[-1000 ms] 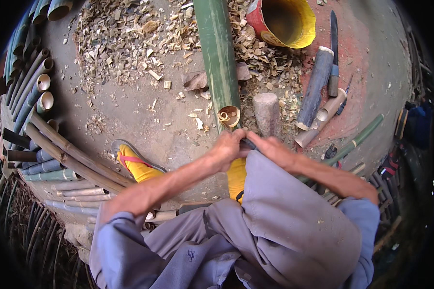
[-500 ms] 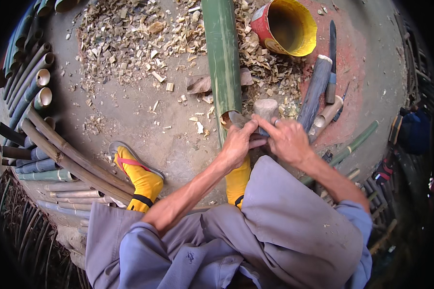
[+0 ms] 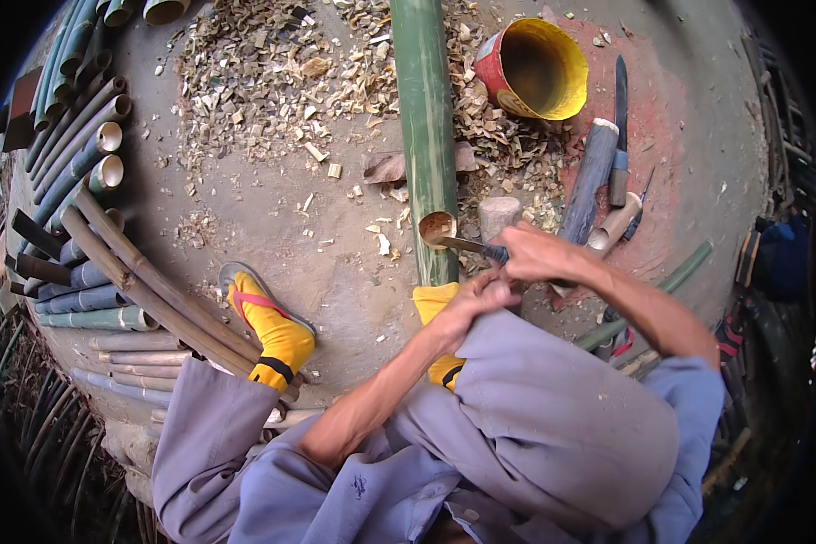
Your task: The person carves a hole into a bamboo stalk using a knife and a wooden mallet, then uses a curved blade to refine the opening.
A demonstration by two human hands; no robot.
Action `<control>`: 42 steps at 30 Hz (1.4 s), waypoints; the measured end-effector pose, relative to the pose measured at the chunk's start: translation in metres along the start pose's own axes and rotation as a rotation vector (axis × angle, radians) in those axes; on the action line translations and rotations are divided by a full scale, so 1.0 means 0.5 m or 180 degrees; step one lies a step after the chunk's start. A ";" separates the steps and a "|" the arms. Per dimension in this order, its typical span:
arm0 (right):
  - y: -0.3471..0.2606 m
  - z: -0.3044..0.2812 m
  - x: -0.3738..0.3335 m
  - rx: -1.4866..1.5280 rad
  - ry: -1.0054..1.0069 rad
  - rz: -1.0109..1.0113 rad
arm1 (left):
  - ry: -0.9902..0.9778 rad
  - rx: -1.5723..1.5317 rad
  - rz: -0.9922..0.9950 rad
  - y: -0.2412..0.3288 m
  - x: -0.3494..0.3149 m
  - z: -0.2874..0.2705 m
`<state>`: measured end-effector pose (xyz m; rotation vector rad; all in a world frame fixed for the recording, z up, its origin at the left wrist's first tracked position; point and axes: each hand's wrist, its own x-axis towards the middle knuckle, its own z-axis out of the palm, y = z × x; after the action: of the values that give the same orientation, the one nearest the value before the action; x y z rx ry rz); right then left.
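1. Since half a second ago, both hands have shifted apart: the right hand (image 3: 537, 256) now sits to the right of the green bamboo pole (image 3: 423, 136), and the left hand (image 3: 476, 304) has dropped back onto the raised knee.
2. Stacked bamboo lengths (image 3: 82, 154): far left of the pole, lying side by side, several with open hollow ends showing.
3. Long brown bamboo sticks (image 3: 145, 281): lower left of the pole, running diagonally toward the left foot.
4. Wood chips (image 3: 263, 82): scattered thickly on the ground left of the pole, more to its right.
5. Left foot in yellow sock and sandal (image 3: 267, 322): on the ground, well left of the pole's near end.
6. Green bamboo pole: lies lengthwise away from the person; its cut hollow end (image 3: 437, 227) faces the camera; the near end rests by the right foot's yellow sock (image 3: 437, 304).
7. Left hand: fingers curled loosely, resting on the grey trouser knee just below the pole's end; whether it holds anything cannot be told.
8. Knife (image 3: 467, 245): blade tip at the rim of the hollow end, handle in the right hand.
9. Right hand: closed in a fist round the knife handle, just right of the pole.
10. Short wooden block (image 3: 499, 216): upright, just right of the pole.
11. Red-and-yellow bucket (image 3: 530, 68): tipped on its side, upper right of the pole.
12. Dark bamboo piece (image 3: 589, 177) and long blade (image 3: 619, 127): further right.
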<state>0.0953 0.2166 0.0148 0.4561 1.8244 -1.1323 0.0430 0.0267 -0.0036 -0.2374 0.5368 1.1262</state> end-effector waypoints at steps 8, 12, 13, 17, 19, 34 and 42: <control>-0.229 -0.024 -0.092 -0.1202 0.3402 -0.1082 | 0.2359 0.4648 0.0172 0.255 -0.127 0.000; -0.220 0.148 0.083 -0.1127 0.2618 -0.1822 | 0.1164 0.6319 -0.1070 0.340 -0.231 -0.026; -0.228 0.156 0.105 -0.0590 0.2477 -0.1921 | 0.1092 0.6721 -0.0812 0.353 -0.236 -0.031; -0.274 0.141 0.168 0.0984 0.2807 -0.1695 | 0.0472 0.8179 0.0430 0.447 -0.193 -0.070; -0.267 0.115 0.171 0.1431 0.2470 -0.1421 | 0.0337 0.8005 0.0148 0.483 -0.150 -0.082; -0.249 0.121 0.166 0.1114 0.2445 -0.1470 | 0.0538 0.7545 -0.0160 0.443 -0.167 -0.092; -0.194 0.107 0.150 -0.0537 0.0350 -0.1903 | 0.2230 0.5634 -0.0886 0.203 -0.234 -0.105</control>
<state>0.0165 0.1109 -0.0075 -0.1472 2.2066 -1.3427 -0.1010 -0.0464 0.0213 0.8522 1.8314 -0.0407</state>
